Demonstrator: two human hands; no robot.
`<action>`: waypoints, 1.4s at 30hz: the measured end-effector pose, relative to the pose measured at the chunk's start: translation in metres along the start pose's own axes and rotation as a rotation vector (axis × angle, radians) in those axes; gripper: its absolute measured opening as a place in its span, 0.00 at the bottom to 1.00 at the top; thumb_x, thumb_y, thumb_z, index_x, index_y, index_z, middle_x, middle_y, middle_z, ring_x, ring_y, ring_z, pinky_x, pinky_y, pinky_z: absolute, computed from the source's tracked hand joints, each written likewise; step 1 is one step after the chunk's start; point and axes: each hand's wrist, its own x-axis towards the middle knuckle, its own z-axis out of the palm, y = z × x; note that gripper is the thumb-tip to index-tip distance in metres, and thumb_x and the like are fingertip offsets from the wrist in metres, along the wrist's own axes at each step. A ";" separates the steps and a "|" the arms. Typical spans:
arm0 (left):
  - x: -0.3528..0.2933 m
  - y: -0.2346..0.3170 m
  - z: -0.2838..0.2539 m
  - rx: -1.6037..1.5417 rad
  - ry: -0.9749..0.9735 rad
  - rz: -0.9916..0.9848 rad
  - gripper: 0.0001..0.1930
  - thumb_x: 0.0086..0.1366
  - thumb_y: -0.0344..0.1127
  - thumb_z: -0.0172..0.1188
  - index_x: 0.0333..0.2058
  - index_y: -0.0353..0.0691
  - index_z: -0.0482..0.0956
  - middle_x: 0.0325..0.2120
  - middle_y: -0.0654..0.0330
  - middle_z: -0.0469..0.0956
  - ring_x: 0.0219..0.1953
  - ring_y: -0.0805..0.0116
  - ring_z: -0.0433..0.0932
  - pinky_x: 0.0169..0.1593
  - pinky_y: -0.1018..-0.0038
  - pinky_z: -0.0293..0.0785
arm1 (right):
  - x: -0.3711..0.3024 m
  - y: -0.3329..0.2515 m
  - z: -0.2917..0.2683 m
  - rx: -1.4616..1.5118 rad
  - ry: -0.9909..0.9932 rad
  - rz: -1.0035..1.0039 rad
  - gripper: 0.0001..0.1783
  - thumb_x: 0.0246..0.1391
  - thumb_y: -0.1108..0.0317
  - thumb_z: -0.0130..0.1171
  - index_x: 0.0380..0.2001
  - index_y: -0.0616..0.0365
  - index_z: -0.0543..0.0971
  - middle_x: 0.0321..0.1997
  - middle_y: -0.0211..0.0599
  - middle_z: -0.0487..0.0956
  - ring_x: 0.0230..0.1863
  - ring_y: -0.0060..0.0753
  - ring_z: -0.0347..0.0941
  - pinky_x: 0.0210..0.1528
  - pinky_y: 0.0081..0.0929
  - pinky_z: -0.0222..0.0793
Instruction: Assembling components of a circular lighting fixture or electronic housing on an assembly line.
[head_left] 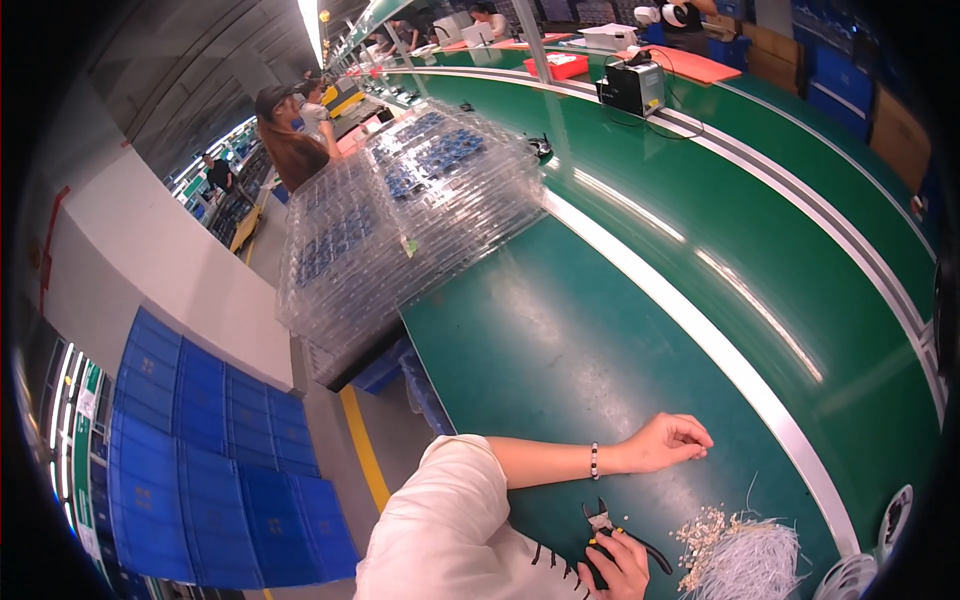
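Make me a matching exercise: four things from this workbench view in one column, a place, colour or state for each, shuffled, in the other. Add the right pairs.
Things
1. Cutters
2. Thin strips
3. Stacked trays
4. Beaded bracelet

Places, colours, states
A. Around the wrist of the left hand
B. Clear, with blue parts showing
C. Held in the right hand
D. White, heaped on the green table

Pairs: 1-C, 2-D, 3-B, 4-A

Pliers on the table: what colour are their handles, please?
The handles are mostly black, with some yellow near the joint; best seen in the head view.
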 end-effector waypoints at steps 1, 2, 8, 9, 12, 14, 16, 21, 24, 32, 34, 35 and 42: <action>-0.001 0.000 -0.001 0.011 0.000 0.006 0.08 0.55 0.20 0.50 0.35 0.30 0.74 0.37 0.59 0.68 0.37 0.71 0.73 0.43 0.79 0.72 | 0.000 0.000 0.001 0.003 -0.007 -0.009 0.13 0.36 0.77 0.61 0.31 0.61 0.75 0.40 0.40 0.73 0.44 0.44 0.67 0.46 0.33 0.65; 0.000 -0.002 -0.001 0.015 0.011 0.013 0.08 0.55 0.20 0.50 0.35 0.30 0.74 0.37 0.59 0.68 0.37 0.71 0.73 0.43 0.79 0.72 | -0.001 0.000 0.002 0.000 -0.003 -0.002 0.13 0.36 0.77 0.61 0.31 0.61 0.75 0.40 0.40 0.73 0.44 0.45 0.67 0.45 0.33 0.65; 0.001 -0.009 0.002 0.084 0.003 0.040 0.06 0.54 0.20 0.51 0.32 0.29 0.74 0.34 0.58 0.69 0.35 0.71 0.74 0.40 0.80 0.72 | -0.002 0.001 0.005 -0.002 -0.029 -0.028 0.13 0.35 0.78 0.61 0.31 0.61 0.75 0.39 0.42 0.74 0.43 0.47 0.67 0.45 0.35 0.65; 0.000 -0.003 0.005 0.058 0.008 0.032 0.05 0.52 0.19 0.51 0.29 0.29 0.74 0.33 0.58 0.70 0.33 0.72 0.74 0.39 0.81 0.73 | -0.003 0.001 0.006 -0.020 -0.023 -0.023 0.13 0.35 0.78 0.61 0.31 0.61 0.75 0.40 0.42 0.74 0.43 0.47 0.67 0.45 0.35 0.65; -0.002 0.002 0.006 0.079 -0.003 0.037 0.05 0.51 0.18 0.51 0.28 0.28 0.74 0.32 0.58 0.70 0.32 0.73 0.74 0.37 0.81 0.73 | -0.005 0.004 0.009 -0.026 -0.014 -0.059 0.13 0.35 0.78 0.61 0.31 0.61 0.75 0.40 0.42 0.74 0.43 0.47 0.67 0.45 0.35 0.65; -0.004 0.002 0.005 0.087 -0.011 0.053 0.05 0.51 0.18 0.51 0.27 0.28 0.74 0.31 0.58 0.70 0.31 0.73 0.74 0.36 0.82 0.73 | -0.006 0.003 0.010 -0.033 -0.016 -0.067 0.14 0.35 0.78 0.61 0.31 0.61 0.75 0.40 0.42 0.74 0.43 0.47 0.68 0.45 0.35 0.65; -0.004 0.000 0.005 0.097 -0.024 0.070 0.04 0.51 0.18 0.51 0.27 0.28 0.74 0.31 0.58 0.70 0.31 0.74 0.73 0.36 0.82 0.73 | -0.005 0.005 0.010 -0.039 -0.022 -0.078 0.14 0.35 0.78 0.61 0.31 0.61 0.75 0.40 0.42 0.74 0.43 0.47 0.68 0.45 0.35 0.65; -0.002 -0.003 0.007 0.033 0.038 0.065 0.01 0.51 0.20 0.54 0.25 0.28 0.73 0.30 0.59 0.71 0.30 0.75 0.73 0.34 0.82 0.72 | -0.005 0.007 0.010 -0.048 -0.033 -0.082 0.13 0.36 0.77 0.61 0.31 0.60 0.76 0.39 0.41 0.74 0.42 0.46 0.68 0.45 0.35 0.65; -0.002 0.000 0.008 0.054 0.038 0.039 0.01 0.51 0.20 0.54 0.25 0.30 0.72 0.27 0.60 0.72 0.30 0.77 0.73 0.34 0.83 0.72 | -0.007 0.005 0.010 -0.055 -0.029 -0.077 0.13 0.36 0.77 0.61 0.31 0.60 0.76 0.39 0.41 0.74 0.42 0.46 0.68 0.45 0.35 0.65; 0.004 -0.004 0.009 0.017 0.011 0.031 0.04 0.52 0.22 0.54 0.28 0.33 0.70 0.26 0.61 0.73 0.30 0.79 0.73 0.34 0.82 0.72 | -0.004 0.008 0.009 -0.076 -0.011 -0.057 0.13 0.36 0.77 0.61 0.31 0.61 0.76 0.40 0.41 0.74 0.43 0.46 0.68 0.45 0.35 0.65; 0.009 -0.007 0.015 0.052 0.000 0.043 0.05 0.53 0.23 0.55 0.30 0.33 0.70 0.28 0.61 0.73 0.31 0.78 0.73 0.36 0.81 0.72 | -0.005 0.010 0.004 -0.051 0.001 -0.061 0.14 0.35 0.77 0.61 0.31 0.61 0.76 0.39 0.41 0.74 0.42 0.46 0.68 0.45 0.34 0.65; 0.005 -0.009 0.009 0.078 0.001 0.056 0.05 0.54 0.23 0.55 0.30 0.33 0.70 0.29 0.60 0.73 0.32 0.77 0.73 0.37 0.81 0.72 | -0.004 0.010 0.008 -0.019 0.017 -0.068 0.14 0.34 0.77 0.61 0.31 0.61 0.76 0.39 0.41 0.74 0.42 0.46 0.68 0.45 0.35 0.65; -0.005 -0.005 0.002 0.039 0.040 -0.037 0.03 0.57 0.22 0.51 0.30 0.32 0.68 0.32 0.58 0.73 0.36 0.75 0.72 0.42 0.78 0.70 | -0.007 0.016 0.010 0.034 0.093 -0.074 0.14 0.33 0.76 0.62 0.30 0.60 0.76 0.38 0.40 0.74 0.41 0.45 0.69 0.43 0.33 0.67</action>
